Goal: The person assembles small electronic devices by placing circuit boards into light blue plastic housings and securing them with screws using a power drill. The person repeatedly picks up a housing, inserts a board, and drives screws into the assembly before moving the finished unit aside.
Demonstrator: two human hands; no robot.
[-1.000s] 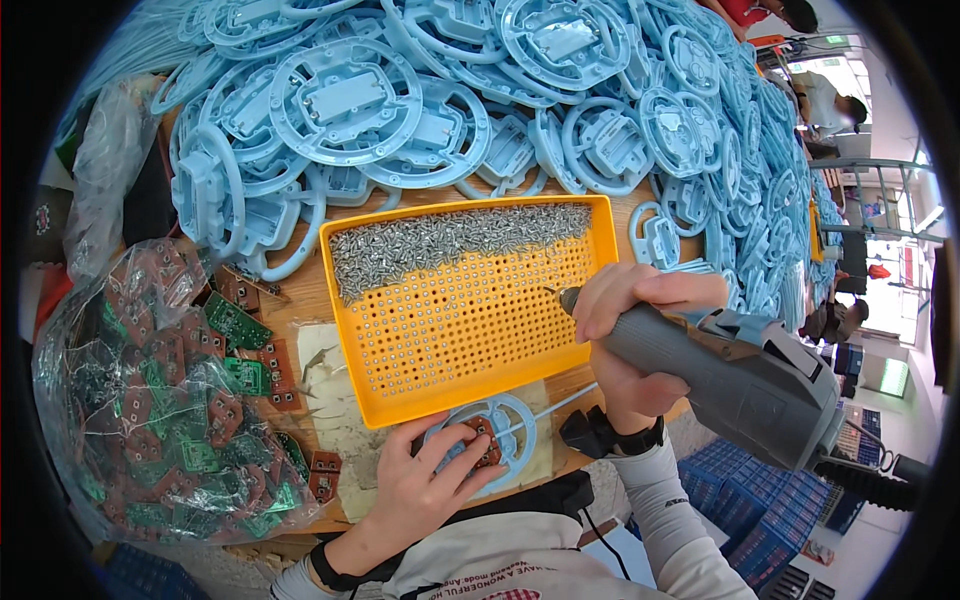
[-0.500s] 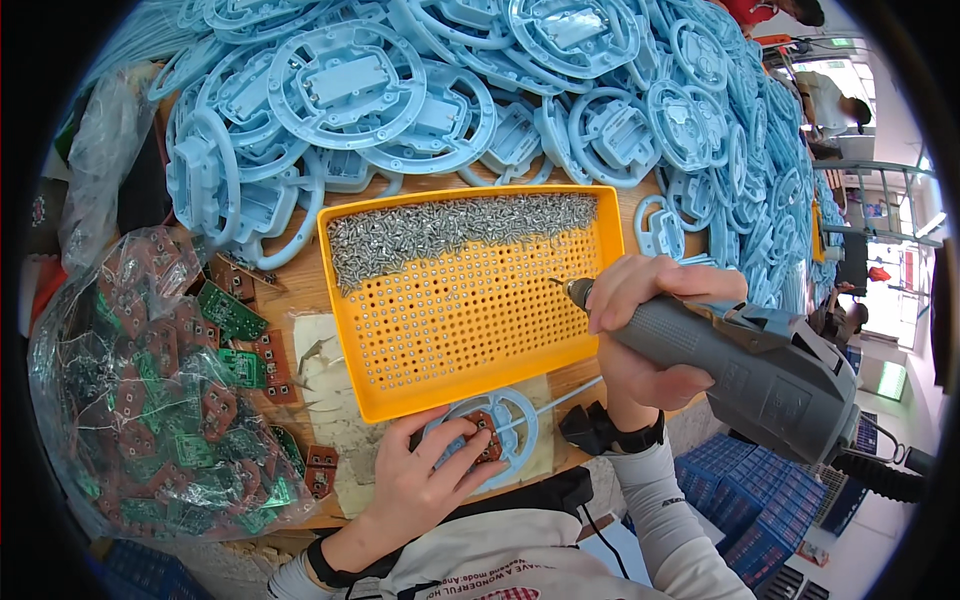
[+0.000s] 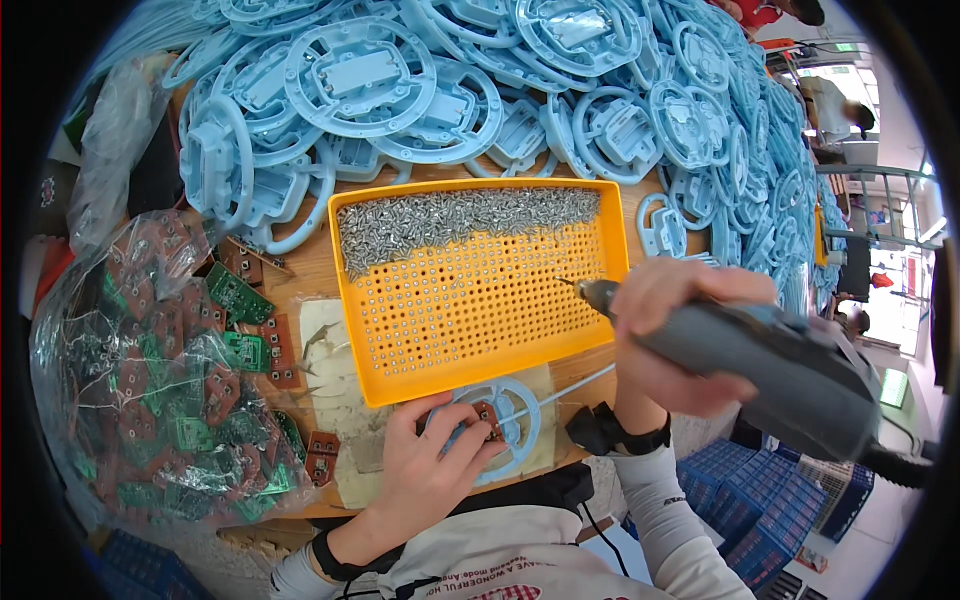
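Observation:
My right hand [image 3: 670,345] is wrapped round a dark grey electric screwdriver [image 3: 765,370], smeared by motion. Its thin bit points left over the right side of a yellow tray [image 3: 352,345] and holds no screw that I can make out. Small silver screws [image 3: 470,222] are heaped along the tray's far side, and several stand in the rows of holes. Just below the tray, my left hand [image 3: 430,460] grips a light blue wheel-shaped plastic part [image 3: 532,425], its fingertips on a brown circuit board [image 3: 488,418] inside the ring. Those fingers partly hide the board.
Many light blue wheel-shaped housings [image 3: 360,80] are piled behind the tray and along the right. A clear plastic bag [image 3: 150,400] of green and brown circuit boards lies at the left, with loose boards [image 3: 240,350] beside it. Blue crates [image 3: 755,500] stand at the lower right.
My right hand and the screwdriver have shifted slightly right, the bit still above the tray's holes. My left hand stays on the blue part and the board.

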